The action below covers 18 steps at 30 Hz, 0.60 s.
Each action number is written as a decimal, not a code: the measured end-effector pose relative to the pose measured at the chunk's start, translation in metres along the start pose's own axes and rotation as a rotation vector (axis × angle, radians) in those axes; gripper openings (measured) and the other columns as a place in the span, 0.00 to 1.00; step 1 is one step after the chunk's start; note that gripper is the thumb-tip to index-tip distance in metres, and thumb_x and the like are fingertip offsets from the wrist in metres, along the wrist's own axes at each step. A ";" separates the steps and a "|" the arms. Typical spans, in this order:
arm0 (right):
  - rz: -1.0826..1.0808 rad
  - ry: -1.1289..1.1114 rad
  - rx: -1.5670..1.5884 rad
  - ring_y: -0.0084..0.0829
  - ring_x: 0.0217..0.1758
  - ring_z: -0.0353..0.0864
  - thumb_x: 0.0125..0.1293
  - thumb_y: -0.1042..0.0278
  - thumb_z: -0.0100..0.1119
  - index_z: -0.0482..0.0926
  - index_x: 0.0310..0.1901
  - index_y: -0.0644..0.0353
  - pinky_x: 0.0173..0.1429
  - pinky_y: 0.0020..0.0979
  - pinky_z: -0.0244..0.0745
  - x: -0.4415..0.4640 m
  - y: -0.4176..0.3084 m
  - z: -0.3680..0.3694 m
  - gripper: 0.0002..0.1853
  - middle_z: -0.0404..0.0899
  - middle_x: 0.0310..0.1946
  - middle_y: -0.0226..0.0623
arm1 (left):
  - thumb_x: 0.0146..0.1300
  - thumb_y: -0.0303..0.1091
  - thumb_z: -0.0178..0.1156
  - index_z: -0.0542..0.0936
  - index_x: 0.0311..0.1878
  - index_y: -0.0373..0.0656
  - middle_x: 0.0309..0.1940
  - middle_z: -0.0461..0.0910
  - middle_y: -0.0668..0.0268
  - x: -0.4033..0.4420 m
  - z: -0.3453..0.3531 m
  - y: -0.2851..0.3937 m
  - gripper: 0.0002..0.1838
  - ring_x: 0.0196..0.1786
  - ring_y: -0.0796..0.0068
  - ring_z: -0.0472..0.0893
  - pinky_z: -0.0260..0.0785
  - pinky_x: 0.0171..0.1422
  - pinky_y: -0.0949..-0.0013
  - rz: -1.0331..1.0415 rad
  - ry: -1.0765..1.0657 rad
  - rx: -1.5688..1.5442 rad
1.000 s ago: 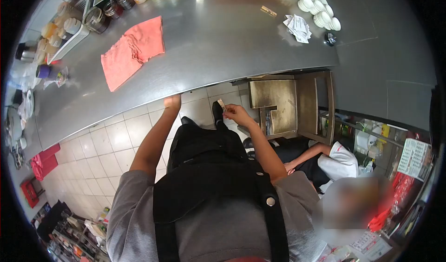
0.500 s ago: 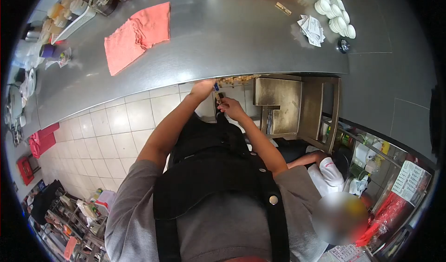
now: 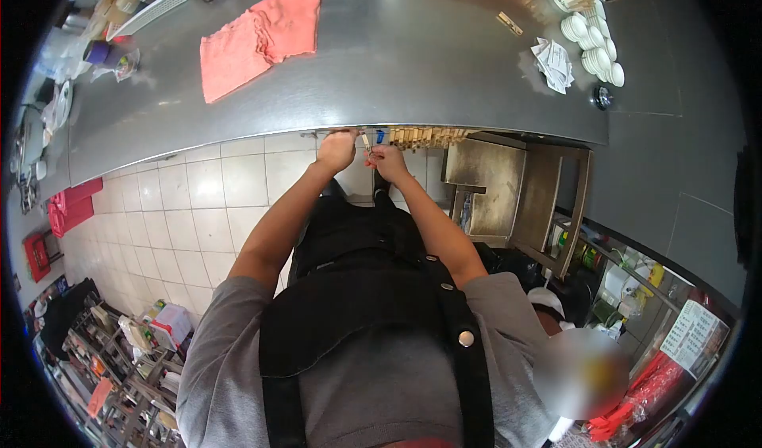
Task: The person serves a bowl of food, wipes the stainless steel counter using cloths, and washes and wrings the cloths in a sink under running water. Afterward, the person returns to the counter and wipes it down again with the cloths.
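At the counter's front edge, my left hand (image 3: 339,148) is closed with its fingertips up by the underside; what they grip, if anything, is hidden. Just to its right, my right hand (image 3: 387,162) pinches a small light wooden clothespin (image 3: 367,141), which points up toward the edge between both hands. Beside that, a small blue clip (image 3: 380,136) hangs under the edge. Farther right, several wooden clothespins (image 3: 429,137) hang in a tight row below the counter (image 3: 357,75).
A pink cloth (image 3: 262,43) lies on the counter at left. On the right are another clothespin (image 3: 509,23), paper slips (image 3: 552,65) and stacked white cups (image 3: 599,47). A metal cabinet (image 3: 484,182) stands under the counter. Another person (image 3: 548,301) is low at right.
Both hands have shifted; my left hand now sits slightly lower left and my right hand is higher, nearer the edge. The view has tilted, showing more of the clothespin row. The other person has moved lower.
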State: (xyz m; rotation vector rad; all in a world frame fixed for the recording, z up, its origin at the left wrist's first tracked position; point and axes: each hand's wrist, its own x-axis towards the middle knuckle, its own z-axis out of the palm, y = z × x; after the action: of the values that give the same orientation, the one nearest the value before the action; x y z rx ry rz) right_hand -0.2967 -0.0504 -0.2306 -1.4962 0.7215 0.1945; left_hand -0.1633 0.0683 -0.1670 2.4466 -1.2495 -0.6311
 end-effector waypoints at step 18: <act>-0.334 -0.008 -0.230 0.22 0.45 0.82 0.70 0.62 0.58 0.78 0.59 0.57 0.44 0.25 0.77 -0.015 -0.228 -0.203 0.18 0.84 0.45 0.32 | 0.63 0.55 0.61 0.83 0.50 0.48 0.36 0.86 0.62 0.007 0.018 -0.002 0.22 0.43 0.57 0.84 0.74 0.52 0.55 -0.015 0.038 -0.052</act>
State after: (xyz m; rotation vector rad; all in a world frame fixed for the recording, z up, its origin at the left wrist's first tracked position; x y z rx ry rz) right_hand -0.2492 -0.2611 -0.0146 -1.8099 0.4435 0.0297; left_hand -0.1674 0.0622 -0.1855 2.4160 -1.1865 -0.6101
